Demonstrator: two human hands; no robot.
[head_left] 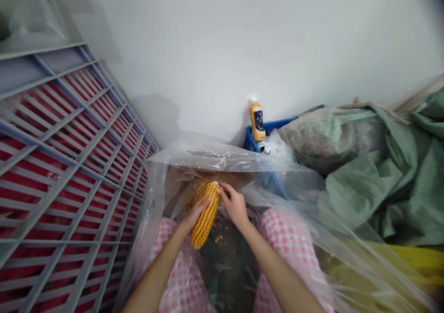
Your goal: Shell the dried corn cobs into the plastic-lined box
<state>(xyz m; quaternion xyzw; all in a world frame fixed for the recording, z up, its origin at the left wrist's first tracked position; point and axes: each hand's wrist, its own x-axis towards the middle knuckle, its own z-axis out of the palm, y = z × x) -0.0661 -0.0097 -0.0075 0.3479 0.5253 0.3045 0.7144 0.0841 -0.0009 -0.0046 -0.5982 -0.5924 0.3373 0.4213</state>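
Observation:
Between my knees, my left hand [197, 215] is wrapped round the side of an ear of corn [207, 218], which tilts with its upper end leaning right. Most of the yellow kernels are on the cob, and a pale bare patch shows at the top. My right hand [235, 205] is closed on a small dark tool with a thin tip [225, 190], held against that upper end; its exact kind is too small to tell. Loose corn kernels [199, 192] lie in a heap just behind the ear, on clear plastic sheeting [222, 158].
A slatted plastic crate [74, 165] with red contents stands close on the left. To the right are a blue basket [248, 139], a yellow bottle [257, 120] and a green cloth or sack [391, 174]. A white wall [215, 58] rises behind.

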